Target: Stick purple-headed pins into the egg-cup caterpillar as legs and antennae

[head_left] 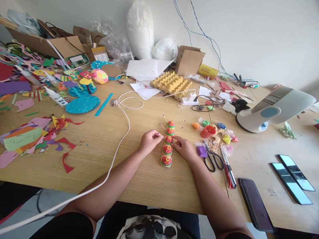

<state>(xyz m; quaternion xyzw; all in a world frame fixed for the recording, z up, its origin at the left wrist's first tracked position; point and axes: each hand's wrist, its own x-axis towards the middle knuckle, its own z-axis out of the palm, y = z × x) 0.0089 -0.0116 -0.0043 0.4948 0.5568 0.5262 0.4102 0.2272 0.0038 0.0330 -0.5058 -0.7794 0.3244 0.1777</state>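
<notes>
In the head view, an egg-carton caterpillar [167, 150] lies lengthwise on the table in front of me. Its row of bumps carries red and green clay with yellow loops on top. Thin sticks [163, 126] with purple tips jut out from both sides near its far end. At its left side, my left hand [150, 140] is closed in a pinch on a thin stick with a small purple tip, close to the middle bump. On the opposite side my right hand [184, 148] has its fingers bent against the caterpillar, gripping its edge; the fingertips are partly hidden.
Scissors [213, 158], a utility knife [229, 171], bagged clay [202, 151] and a red cup [208, 131] lie to the right. Farther right are a phone [255, 204] and a fan [274, 109]. A white cable [117, 149] crosses my left arm. Paper scraps [23, 138] cover the left.
</notes>
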